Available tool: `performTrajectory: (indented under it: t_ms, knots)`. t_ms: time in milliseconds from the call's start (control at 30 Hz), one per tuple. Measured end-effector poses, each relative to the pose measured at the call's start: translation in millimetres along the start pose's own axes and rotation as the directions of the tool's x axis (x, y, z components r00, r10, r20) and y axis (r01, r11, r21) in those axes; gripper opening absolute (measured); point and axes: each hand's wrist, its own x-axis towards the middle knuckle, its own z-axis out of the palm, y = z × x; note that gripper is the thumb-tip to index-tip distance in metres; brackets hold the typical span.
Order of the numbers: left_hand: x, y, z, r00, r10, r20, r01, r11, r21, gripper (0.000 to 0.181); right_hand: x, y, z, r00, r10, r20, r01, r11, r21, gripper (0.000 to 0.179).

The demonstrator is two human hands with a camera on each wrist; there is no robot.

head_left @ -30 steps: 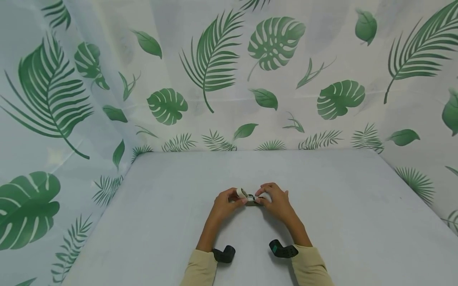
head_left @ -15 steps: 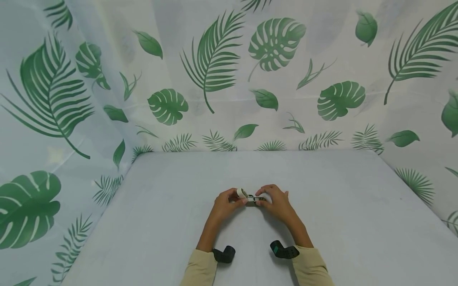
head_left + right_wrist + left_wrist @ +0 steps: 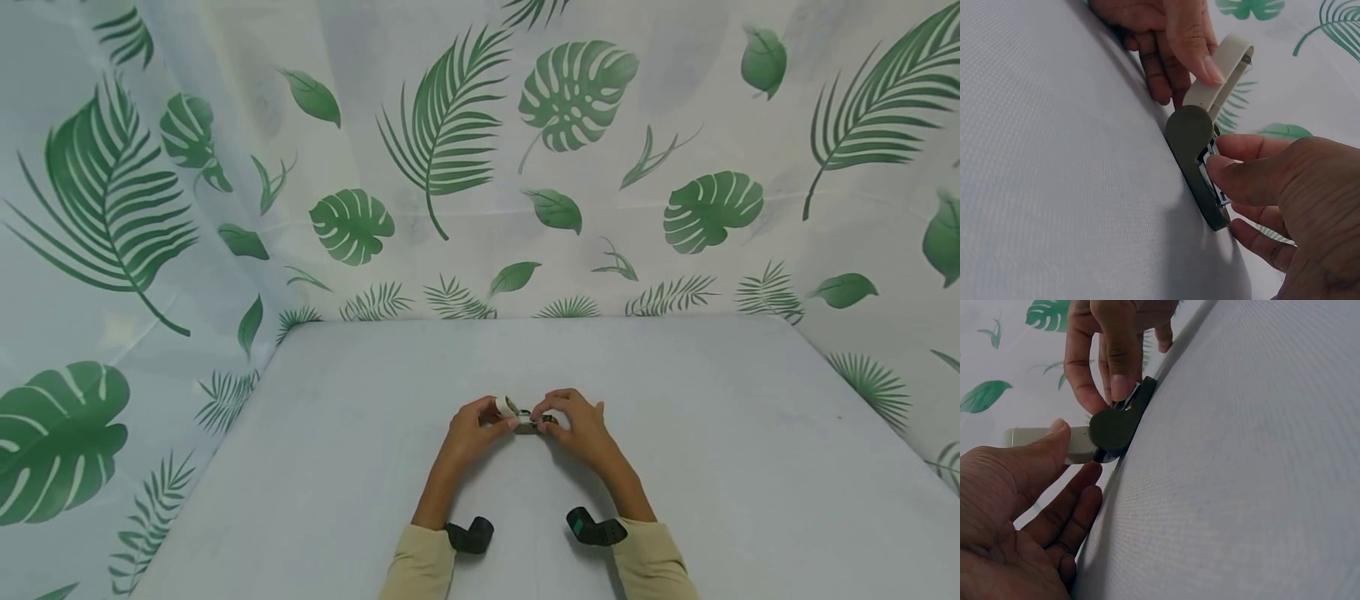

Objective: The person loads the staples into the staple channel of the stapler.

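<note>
A small stapler with a dark green base (image 3: 1190, 137) and an off-white top arm (image 3: 1222, 72) lies on the table, its top swung up. The left hand (image 3: 471, 429) grips that raised arm between thumb and fingers, as the left wrist view shows. At the metal magazine (image 3: 1213, 181) inside the base, the right hand (image 3: 579, 427) pinches with thumb and index finger. Its other fingers are near the base's front end. Whether a staple strip sits between the right fingertips is hidden.
A white cloth covers the table (image 3: 360, 375). Behind and at both sides hangs a curtain (image 3: 465, 250) printed with green leaves. Each wrist wears a black camera mount (image 3: 471, 534) just ahead of a beige sleeve (image 3: 420, 562).
The right fingertips first draw back slightly along the magazine, then move left and lower into the open stapler. The left hand keeps its hold on the raised arm.
</note>
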Motion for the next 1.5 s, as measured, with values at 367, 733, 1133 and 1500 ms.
performTrajectory:
  t_ms: [367, 733, 1133, 1500]
  knots:
    - [-0.6, -0.2, 1.4, 1.0, 0.002, 0.003, -0.002, 1.0, -0.006, 0.028, -1.1, -3, -2, 1.0, 0.027, 0.008, -0.027, 1.0, -0.014, 0.011]
    - [0.2, 0.8, 0.7, 1.0, 0.003, -0.006, -0.003, 1.0, 0.002, 0.028, -1.0, 1, -1, 1.0, -0.009, -0.017, 0.009, 1.0, -0.024, 0.014]
    - [0.8, 1.3, 0.7, 1.0, 0.001, 0.004, -0.001, 1.0, -0.011, 0.028, -3.3, 4, -8, 1.0, -0.001, 0.011, 0.0, 1.0, 0.017, 0.013]
    - [-3.2, 1.4, -1.1, 1.0, 0.009, 0.002, -0.009, 0.999, -0.052, 0.033, -4.6, 11, -8, 0.999, 0.029, 0.016, -0.03, 0.998, 0.061, 0.026]
